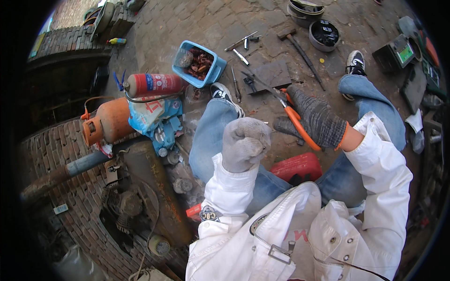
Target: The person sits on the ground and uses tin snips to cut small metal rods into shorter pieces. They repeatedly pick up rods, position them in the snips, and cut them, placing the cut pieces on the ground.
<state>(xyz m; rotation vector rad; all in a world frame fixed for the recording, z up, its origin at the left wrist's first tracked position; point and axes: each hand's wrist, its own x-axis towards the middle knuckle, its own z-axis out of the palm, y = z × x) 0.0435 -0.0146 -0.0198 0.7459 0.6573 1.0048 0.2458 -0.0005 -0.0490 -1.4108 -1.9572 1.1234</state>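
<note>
My right hand, in a dark grey knit glove with an orange cuff, holds long-nosed pliers or tongs with orange handles. Their metal jaws point up and left, over a flat metal plate on the ground. A small black part lies by the plate's left edge, close to the jaws. My left hand, in a light grey glove, is curled into a fist above my left knee; whether something small is inside cannot be told. Below the hands, between my legs, is a red plastic object.
A hammer, a screwdriver and metal rods lie on the paving. Beyond stand a blue bin of copper-coloured scraps and two buckets. A fire extinguisher and orange gas cylinder are left; a battery sits right.
</note>
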